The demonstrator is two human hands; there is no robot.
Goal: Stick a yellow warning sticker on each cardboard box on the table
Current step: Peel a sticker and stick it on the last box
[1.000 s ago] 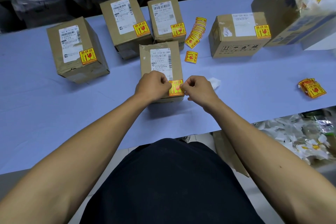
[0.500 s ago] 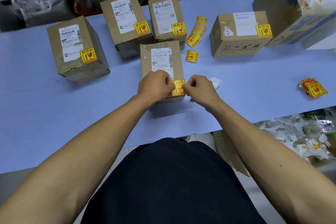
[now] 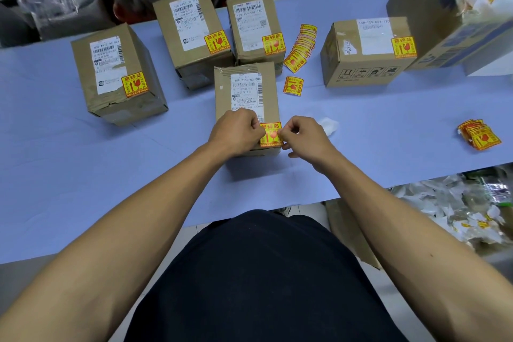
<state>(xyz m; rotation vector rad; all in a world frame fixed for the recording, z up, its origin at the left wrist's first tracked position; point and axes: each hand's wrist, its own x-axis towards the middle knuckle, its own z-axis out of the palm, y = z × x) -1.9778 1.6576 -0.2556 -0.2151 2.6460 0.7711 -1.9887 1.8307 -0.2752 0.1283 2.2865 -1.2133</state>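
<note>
On the pale blue tabletop (image 3: 69, 169), the nearest cardboard box (image 3: 244, 91) stood just in from the near edge, at about its middle, top face up with a white shipping label (image 3: 246, 90). A yellow warning sticker (image 3: 270, 134) lay on the near right corner of that top face. The left hand (image 3: 236, 130) rested on the box beside the sticker's left edge, fingers curled and their tips against the sticker. The right hand (image 3: 301, 134) met the sticker's right edge, thumb and forefinger curled together; whether they pinched the sticker or only pressed on it I could not tell.

Four more boxes stood farther back, each bearing its own yellow sticker: the left box (image 3: 116, 75) toward the left side, the tall box (image 3: 188, 33) and the middle box (image 3: 254, 28) side by side near the far edge, and the low box (image 3: 366, 50) toward the right. Between the middle box and the low box lay a fanned row of loose stickers (image 3: 301, 44), with a single sticker (image 3: 293, 86) just nearer. Another small sticker stack (image 3: 478, 134) sat near the right edge. A crumpled white scrap (image 3: 329, 125) lay just right of the right hand. A large carton (image 3: 433, 8) filled the far right corner.
</note>
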